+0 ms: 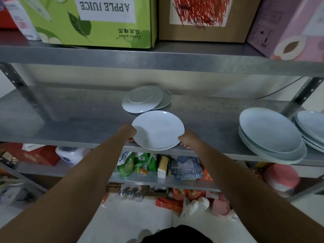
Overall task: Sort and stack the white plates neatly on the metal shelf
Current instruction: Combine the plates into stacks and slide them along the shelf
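We hold one plate [157,130] by its rim, left hand [128,133], right hand [188,138], at the shelf [70,116] edge; next, likely set it on a matching stack [270,135].

White plate [157,130], grey metal shelf [70,120], green leaf-printed box [91,23].

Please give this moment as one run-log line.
left hand: holds plate rim | right hand: holds plate rim | plate: face up, at shelf front edge | behind: two overlapping plates | right: two plate stacks
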`<state>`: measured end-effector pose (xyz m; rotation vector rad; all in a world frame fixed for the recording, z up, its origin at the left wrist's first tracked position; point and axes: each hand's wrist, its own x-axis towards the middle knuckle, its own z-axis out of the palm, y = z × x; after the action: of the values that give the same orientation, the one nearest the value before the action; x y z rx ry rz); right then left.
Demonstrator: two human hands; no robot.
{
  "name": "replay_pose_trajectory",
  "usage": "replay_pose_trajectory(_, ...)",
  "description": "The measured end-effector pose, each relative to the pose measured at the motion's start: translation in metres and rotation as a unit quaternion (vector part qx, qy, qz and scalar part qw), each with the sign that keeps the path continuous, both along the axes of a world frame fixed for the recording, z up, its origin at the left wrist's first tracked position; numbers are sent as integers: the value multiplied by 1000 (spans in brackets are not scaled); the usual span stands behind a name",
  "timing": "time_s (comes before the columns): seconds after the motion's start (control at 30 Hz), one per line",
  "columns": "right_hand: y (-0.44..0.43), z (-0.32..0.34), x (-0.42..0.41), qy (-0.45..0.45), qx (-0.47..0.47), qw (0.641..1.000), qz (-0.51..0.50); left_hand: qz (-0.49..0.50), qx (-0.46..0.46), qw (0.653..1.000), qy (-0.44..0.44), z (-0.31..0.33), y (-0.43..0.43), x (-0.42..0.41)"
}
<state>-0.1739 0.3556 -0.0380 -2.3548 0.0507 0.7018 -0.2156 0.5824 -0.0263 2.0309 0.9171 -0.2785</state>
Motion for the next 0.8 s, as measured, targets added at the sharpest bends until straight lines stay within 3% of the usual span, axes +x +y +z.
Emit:
replay_pose_trajectory(0.17,-21,11,6,-15,-37,999,-22,-33,57,998,-19,11,-15,13)
replay_pose_trajectory(0.4,-108,41,19,-78,12,992,-96,-110,140,978,-107,42,-91,55)
replay_pose_trajectory(0.5,-159,47,26,-117,25,981,-155,-185,169,961,-113,53,-139,77)
replay_pose_trajectory(0.8,-300,57,35,-137,-87,959,-231,-299,198,924,-135,53,-285,115)
